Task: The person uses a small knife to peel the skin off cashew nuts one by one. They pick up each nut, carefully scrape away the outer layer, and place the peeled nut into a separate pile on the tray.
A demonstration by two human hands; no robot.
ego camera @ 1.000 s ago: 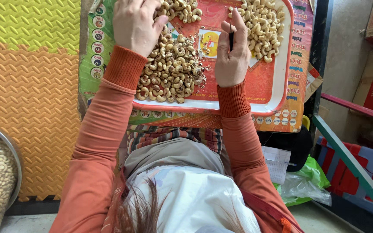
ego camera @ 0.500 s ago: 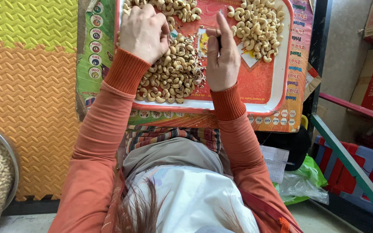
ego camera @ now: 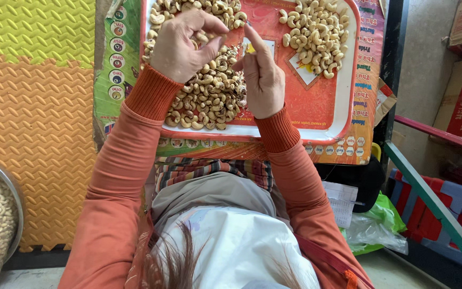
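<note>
Two heaps of curved, pale cashew kernels (ego camera: 209, 91) lie on a glossy red plastic tray (ego camera: 322, 107). Above the tray's larger heap, the left hand (ego camera: 180, 45) pinches one kernel, fingers curled. The right hand (ego camera: 263, 75) beside it grips a thin tool, fingers narrow.

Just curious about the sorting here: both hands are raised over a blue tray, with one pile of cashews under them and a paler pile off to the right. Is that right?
Not quite: the tray is red with a white rim, not blue, as the head view shows. The rest holds: the left hand and right hand are over the darker pile of cashews, and the paler pile lies to the right.
</note>
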